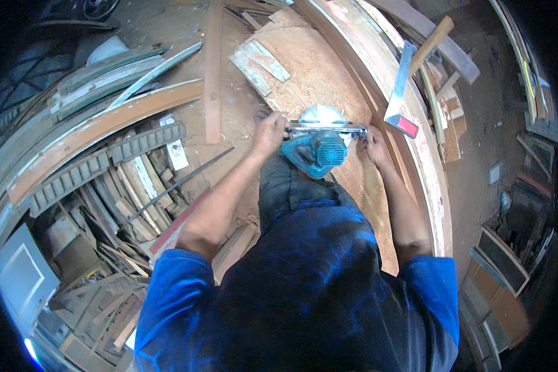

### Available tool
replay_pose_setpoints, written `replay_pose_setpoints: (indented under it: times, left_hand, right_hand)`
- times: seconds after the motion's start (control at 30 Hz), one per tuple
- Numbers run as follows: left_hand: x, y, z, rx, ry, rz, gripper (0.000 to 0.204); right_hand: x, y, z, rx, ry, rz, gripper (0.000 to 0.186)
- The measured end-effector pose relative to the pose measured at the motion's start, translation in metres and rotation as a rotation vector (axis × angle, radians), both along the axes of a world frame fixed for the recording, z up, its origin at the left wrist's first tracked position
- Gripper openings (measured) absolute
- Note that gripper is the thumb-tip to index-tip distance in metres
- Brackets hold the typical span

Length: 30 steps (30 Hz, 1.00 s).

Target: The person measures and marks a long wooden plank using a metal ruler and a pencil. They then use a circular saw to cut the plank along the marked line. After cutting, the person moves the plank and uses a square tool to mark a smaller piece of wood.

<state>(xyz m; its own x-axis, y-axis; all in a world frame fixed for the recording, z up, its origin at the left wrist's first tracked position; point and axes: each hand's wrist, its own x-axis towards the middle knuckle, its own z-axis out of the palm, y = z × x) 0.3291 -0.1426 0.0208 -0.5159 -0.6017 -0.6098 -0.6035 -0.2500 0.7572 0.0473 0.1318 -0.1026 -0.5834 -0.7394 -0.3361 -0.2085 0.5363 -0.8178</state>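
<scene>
A teal circular saw is in front of my body, its motor housing toward me and its round silvery blade or guard on the far side. My left hand is closed on the left end of its flat metal base plate. At the plate's right end, my right hand has its fingers curled against the edge, partly hidden. Below and beyond the saw, a sawdust-covered wooden surface spreads out.
Right of the saw runs a long thick timber. Across it lie a metal strip with a red-faced end block and a wooden handle. Scrap boards lie ahead. Stacked planks fill the left; framed panels stand at right.
</scene>
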Motion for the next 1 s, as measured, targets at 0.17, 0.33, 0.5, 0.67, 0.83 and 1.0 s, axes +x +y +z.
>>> replay_pose_setpoints:
  times: [0.17,0.33,0.5,0.67,0.83,1.0]
  left_hand:
    - [0.038,-0.043,-0.052,-0.508,-0.028,-0.665,0.035]
    - [0.014,-0.047,-0.056,-0.526,-0.059,-1.04,0.032]
    - [-0.002,-0.057,-0.045,-0.576,-0.123,-1.269,0.031]
    - [-0.007,-0.052,-0.037,-0.57,-0.224,-1.274,0.03]
    - [-0.003,-0.051,-0.04,-0.699,-0.175,-1.245,0.027]
    - [0.001,-0.042,-0.044,-0.727,-0.168,-1.2,0.026]
  right_hand:
    - [0.009,-0.002,0.012,0.18,-0.293,-0.182,0.047]
    - [0.005,-0.016,0.04,0.204,-0.296,-0.121,0.047]
    - [0.006,-0.027,0.06,0.298,-0.374,-0.119,0.045]
    - [0.0,-0.034,0.078,0.344,-0.557,-0.106,0.047]
    - [0.002,-0.035,0.081,0.315,-0.455,-0.055,0.047]
    - [0.004,-0.03,0.06,0.236,-0.317,-0.031,0.048]
